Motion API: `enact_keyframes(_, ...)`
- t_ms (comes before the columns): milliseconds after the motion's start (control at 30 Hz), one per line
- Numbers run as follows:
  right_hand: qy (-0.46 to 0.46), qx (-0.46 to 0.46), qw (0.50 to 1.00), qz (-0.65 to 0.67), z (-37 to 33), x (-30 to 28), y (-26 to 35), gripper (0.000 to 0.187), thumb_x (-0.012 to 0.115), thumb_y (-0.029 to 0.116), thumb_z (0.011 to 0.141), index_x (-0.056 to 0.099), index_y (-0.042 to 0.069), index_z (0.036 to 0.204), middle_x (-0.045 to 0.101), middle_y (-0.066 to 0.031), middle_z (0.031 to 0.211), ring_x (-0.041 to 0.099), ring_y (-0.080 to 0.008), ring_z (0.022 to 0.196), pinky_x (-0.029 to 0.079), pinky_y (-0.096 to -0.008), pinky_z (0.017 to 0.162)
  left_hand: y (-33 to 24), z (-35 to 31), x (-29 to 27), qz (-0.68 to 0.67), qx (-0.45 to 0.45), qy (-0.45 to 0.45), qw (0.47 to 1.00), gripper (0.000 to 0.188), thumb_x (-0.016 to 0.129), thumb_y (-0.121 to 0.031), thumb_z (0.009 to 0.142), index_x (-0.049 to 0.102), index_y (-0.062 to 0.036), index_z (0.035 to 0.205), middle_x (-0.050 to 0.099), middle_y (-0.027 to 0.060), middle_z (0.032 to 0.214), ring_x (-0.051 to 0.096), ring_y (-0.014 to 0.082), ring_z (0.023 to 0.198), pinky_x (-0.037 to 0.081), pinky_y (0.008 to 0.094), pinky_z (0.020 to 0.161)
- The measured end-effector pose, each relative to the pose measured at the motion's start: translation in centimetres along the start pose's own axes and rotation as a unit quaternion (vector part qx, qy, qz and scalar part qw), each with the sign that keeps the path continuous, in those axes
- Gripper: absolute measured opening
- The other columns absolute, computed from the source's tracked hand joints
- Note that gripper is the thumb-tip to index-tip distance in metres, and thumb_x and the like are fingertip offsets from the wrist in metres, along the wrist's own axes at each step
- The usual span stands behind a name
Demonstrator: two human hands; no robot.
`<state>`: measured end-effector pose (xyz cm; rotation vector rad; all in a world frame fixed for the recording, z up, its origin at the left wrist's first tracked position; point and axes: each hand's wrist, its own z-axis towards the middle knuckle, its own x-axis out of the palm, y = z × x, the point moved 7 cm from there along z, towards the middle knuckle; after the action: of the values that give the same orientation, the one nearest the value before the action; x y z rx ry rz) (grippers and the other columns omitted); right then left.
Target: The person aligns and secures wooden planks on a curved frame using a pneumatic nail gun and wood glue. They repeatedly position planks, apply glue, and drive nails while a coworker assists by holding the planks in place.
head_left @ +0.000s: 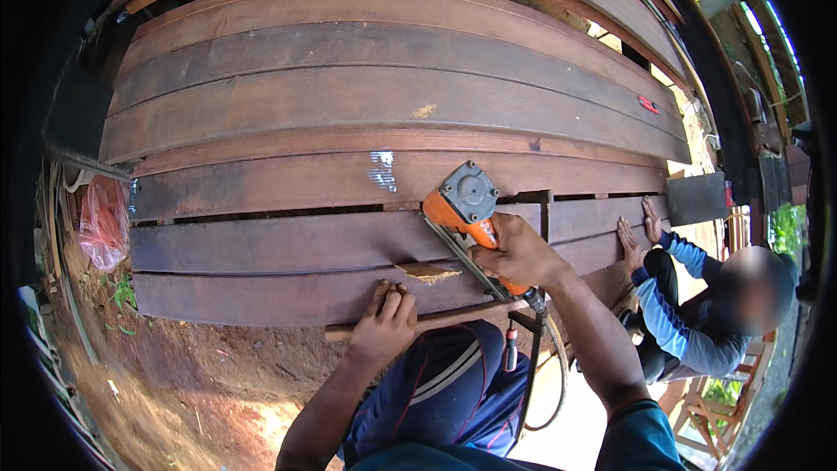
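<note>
My right hand (519,253) is wrapped around the handle of an orange air nailer (462,202) with a grey metal head. The nailer's long narrow magazine slants down toward the near edge of the dark wooden planks (261,244). My left hand (385,318) has its fingers bent over the near plank's edge, closed on a narrow wooden strip (436,317) that runs along that edge. Just beyond my left fingers, a pale splintered patch (429,273) shows on the plank. The nailer's tip is hidden.
A co-worker at the right rests both hands (631,244) on the planks. A black metal clamp (546,216) crosses the boards; a screwdriver (511,349) hangs below. An air hose (558,375) curves down. A red tool (648,105) lies far right, an orange plastic bag (103,225) left.
</note>
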<state>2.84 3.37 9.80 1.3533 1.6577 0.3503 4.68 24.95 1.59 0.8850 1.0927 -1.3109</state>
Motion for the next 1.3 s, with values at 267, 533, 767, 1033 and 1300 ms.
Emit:
enact_keyframes(267, 0.012, 0.0, 1.0, -0.007, 0.2, 0.0, -0.2, 0.032, 0.071, 0.006, 0.088, 0.061, -0.007, 0.115, 0.069, -0.013, 0.077, 0.066, -0.017, 0.066, 0.054, -0.0358, 0.067, 0.2, 0.2, -0.2, 0.005, 0.001, 0.014, 1.0, 0.03, 0.061, -0.014, 0.085, 0.073, 0.006, 0.104, 0.061, 0.0104, 0.102, 0.062, 0.0263, 0.107, 0.049, 0.0436, 0.115)
enact_keyframes(533, 0.007, 0.017, 1.0, -0.013, 0.0, 0.0, -0.1, 0.032, 0.072, 0.005, 0.087, 0.06, -0.007, 0.114, 0.069, -0.0148, 0.08, 0.066, -0.0183, 0.071, 0.055, -0.0364, 0.069, 0.4, 0.7, -0.3, 0.001, -0.002, 0.033, 0.999, 0.029, 0.061, -0.012, 0.086, 0.072, 0.0069, 0.104, 0.06, 0.01, 0.099, 0.062, 0.025, 0.106, 0.052, 0.0414, 0.114)
enact_keyframes(767, 0.009, -0.059, 0.998, -0.031, 0.7, 0.0, -0.9, 0.025, 0.069, 0.002, 0.085, 0.062, -0.005, 0.109, 0.067, -0.0142, 0.083, 0.063, -0.0175, 0.072, 0.054, -0.0357, 0.072, 0.1, 0.3, 0.3, 0.003, 0.0, 0.05, 0.999, 0.03, 0.062, -0.013, 0.085, 0.072, 0.0067, 0.105, 0.06, 0.0089, 0.099, 0.062, 0.0245, 0.105, 0.052, 0.0406, 0.114)
enact_keyframes(1033, -0.03, -0.08, 0.995, -0.042, 0.2, 0.3, -0.5, 0.03, 0.069, 0.005, 0.082, 0.063, -0.008, 0.108, 0.069, -0.0224, 0.088, 0.065, -0.0261, 0.078, 0.054, -0.0382, 0.08, 0.3, 0.7, -0.3, 0.007, -0.002, -0.005, 1.0, 0.027, 0.064, -0.013, 0.078, 0.072, 0.0045, 0.096, 0.062, 0.0113, 0.1, 0.064, 0.028, 0.105, 0.054, 0.0431, 0.11)
enact_keyframes(1300, -0.012, -0.055, 0.998, -0.011, -0.2, 0.6, -1.5, 0.027, 0.069, 0.004, 0.082, 0.066, -0.004, 0.108, 0.072, -0.0186, 0.092, 0.069, -0.023, 0.082, 0.054, -0.0367, 0.082, 0.0, 0.0, 0.3, 0.004, 0.004, 0.022, 1.0, 0.032, 0.061, -0.017, 0.083, 0.072, 0.0054, 0.102, 0.062, 0.0123, 0.108, 0.061, 0.0278, 0.111, 0.051, 0.043, 0.112)
